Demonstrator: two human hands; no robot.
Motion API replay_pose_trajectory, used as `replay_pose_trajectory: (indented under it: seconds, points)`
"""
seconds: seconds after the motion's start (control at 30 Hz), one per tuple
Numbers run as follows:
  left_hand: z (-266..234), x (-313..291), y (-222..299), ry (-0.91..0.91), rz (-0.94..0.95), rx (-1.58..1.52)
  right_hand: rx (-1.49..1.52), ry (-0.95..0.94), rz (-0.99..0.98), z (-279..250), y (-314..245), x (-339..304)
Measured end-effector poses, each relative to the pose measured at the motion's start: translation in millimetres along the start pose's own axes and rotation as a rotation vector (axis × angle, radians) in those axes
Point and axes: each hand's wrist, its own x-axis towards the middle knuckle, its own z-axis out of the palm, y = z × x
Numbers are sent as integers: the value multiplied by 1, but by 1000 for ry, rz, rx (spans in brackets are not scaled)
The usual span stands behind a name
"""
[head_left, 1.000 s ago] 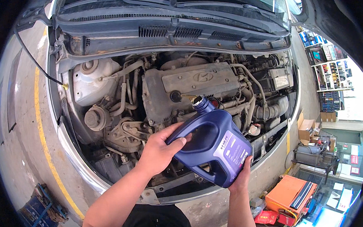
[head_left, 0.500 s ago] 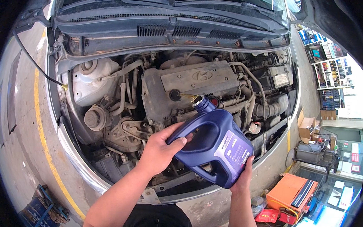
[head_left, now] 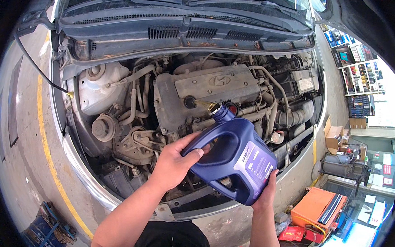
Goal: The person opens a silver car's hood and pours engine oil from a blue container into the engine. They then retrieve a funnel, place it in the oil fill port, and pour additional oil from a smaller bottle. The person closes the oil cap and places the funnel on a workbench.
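Both hands grip the blue oil jug (head_left: 238, 160), tilted over the engine's filler hole (head_left: 189, 101): left hand (head_left: 172, 160) wraps the handle, right hand (head_left: 265, 193) cups its base (likely heavy, sloshing, slick plastic).

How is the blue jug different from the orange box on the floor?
The jug is dark blue and rounded with a handle; the box is orange and flat. The jug is held tilted over the engine by both hands; the box lies on the ground untouched. Both look like plastic.
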Motion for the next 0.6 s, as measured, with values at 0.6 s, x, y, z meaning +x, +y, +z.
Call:
replay_pose_trajectory:
  seconds: [0.6]
  points:
    - [4, -4, 3, -21, -9, 26, 7, 32, -27, -1, -6, -11]
